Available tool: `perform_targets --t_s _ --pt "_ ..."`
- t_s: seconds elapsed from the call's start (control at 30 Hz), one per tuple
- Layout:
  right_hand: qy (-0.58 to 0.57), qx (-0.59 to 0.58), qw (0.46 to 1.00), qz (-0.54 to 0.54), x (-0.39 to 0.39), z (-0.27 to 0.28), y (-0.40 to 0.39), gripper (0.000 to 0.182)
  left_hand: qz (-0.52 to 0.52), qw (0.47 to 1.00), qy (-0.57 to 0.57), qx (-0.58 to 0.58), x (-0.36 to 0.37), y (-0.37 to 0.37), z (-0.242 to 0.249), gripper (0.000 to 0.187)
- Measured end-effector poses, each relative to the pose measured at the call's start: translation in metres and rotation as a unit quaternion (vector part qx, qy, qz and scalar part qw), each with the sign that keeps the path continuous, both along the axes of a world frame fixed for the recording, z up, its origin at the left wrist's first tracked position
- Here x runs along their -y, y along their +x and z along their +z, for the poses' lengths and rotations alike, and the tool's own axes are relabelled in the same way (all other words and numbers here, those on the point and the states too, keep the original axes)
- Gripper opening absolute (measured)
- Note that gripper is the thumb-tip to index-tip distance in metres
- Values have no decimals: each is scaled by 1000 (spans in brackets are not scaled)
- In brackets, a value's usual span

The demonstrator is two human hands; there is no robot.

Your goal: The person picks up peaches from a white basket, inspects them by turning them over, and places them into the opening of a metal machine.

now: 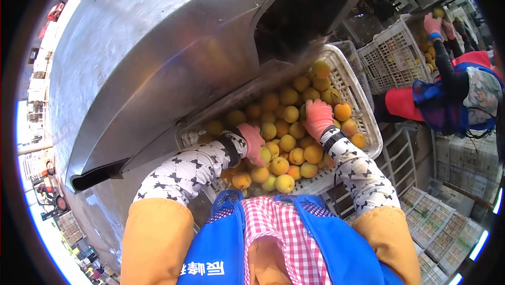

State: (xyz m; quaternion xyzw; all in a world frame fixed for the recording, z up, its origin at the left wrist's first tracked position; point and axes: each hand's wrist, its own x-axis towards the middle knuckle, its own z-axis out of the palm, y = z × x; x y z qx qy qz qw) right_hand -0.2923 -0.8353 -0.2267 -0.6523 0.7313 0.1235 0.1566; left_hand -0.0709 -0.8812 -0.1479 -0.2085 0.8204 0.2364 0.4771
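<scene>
A white plastic crate point(363, 107) full of yellow-orange peaches point(280, 165) stands in front of me. Both my hands wear pink gloves and reach down into the pile. My left hand point(253, 144) is at the left middle of the crate, its fingers curled down around a peach that is mostly covered. Toward the right side, my right hand point(319, 119) has its fingers bent over a peach, largely hidden under the glove. More peaches touch both gloves on all sides.
A large metal machine housing point(158, 69) with a dark oval opening point(300, 17) rises behind the crate. To the right, a co-worker's gloved hand point(432, 24) is near another white crate point(392, 56). Stacked crates point(434, 222) and a metal rack point(400, 153) stand lower right.
</scene>
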Motion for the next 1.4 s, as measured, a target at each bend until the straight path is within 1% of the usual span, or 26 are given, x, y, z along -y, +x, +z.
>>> perform_targets --t_s 0.07,0.13,0.23,0.27,0.33,0.37,0.43,0.53,0.57,0.6,0.63,0.67,0.7,0.73,0.8,0.87,0.9,1.0,1.07,1.13,1.2,1.23,1.27,1.33,1.37,1.4 --pt "8 20 999 -34 10 -4 5 41 -45 998 13 40 -1 -9 -8 85" --pt "-9 34 999 -15 7 14 -1 43 -30 998 11 56 0 -3 -5 88" --pt "11 109 993 -52 9 33 -12 53 -64 997 16 -42 -2 25 13 81" --pt "11 112 992 -50 7 38 -11 53 -62 997 16 -39 -6 34 21 81" --pt "-57 169 981 -69 -2 46 -8 54 -91 987 -23 -128 -15 52 34 79" --pt "-32 191 979 -64 -3 51 -5 55 -93 988 -19 -125 -19 66 34 79" --pt "-19 196 979 -56 -4 56 9 56 -28 971 -62 -230 -21 91 38 76" --pt "-3 230 971 -64 -6 40 17 62 0 970 -67 -235 -22 99 31 75" --pt "-67 291 952 -69 -7 30 16 62 -2 969 -70 -236 -23 94 29 75" --pt "-135 346 926 -71 -3 29 13 61 59 967 -73 -237 -21 81 28 77" --pt "-239 379 892 -56 0 50 13 60 120 960 -78 -241 -15 71 27 79" --pt "-336 409 848 -32 2 72 10 58 124 956 -90 -251 -12 69 26 79" --pt "-407 405 819 -15 7 99 7 57 116 964 -98 -218 -16 69 23 80" --pt "-425 423 800 -27 12 133 8 60 105 972 -103 -184 -21 68 22 81" --pt "-505 353 788 12 31 161 8 61 119 974 -81 -174 -33 65 24 81" --pt "-531 297 793 22 53 166 15 65 136 975 -60 -163 -32 63 20 82" --pt "-531 271 803 26 64 157 17 71 149 972 -51 -172 -31 64 11 82" --pt "-504 267 821 -14 77 143 30 71 155 975 -46 -155 -23 58 8 82" --pt "-445 286 847 -51 86 146 38 66 146 979 -45 -133 -25 54 6 84" --pt "-370 137 915 -83 119 143 48 55 137 985 -41 -98 -17 43 1 85" --pt "-386 88 916 -65 159 133 49 45 128 990 -22 -62 -13 38 -1 85" --pt "-424 286 858 -57 144 162 40 41 135 988 -14 -77 -6 38 3 86" --pt "-443 471 761 -53 132 194 23 37 144 985 -7 -93 -8 40 4 87" --pt "-500 413 759 -53 102 181 -6 34 152 982 -3 -108 -19 48 1 88" --pt "-463 400 788 -64 81 167 -13 29 156 980 -4 -126 -22 48 0 89" --pt "-350 381 854 -59 69 127 -25 29 160 979 -1 -126 -24 48 0 89"
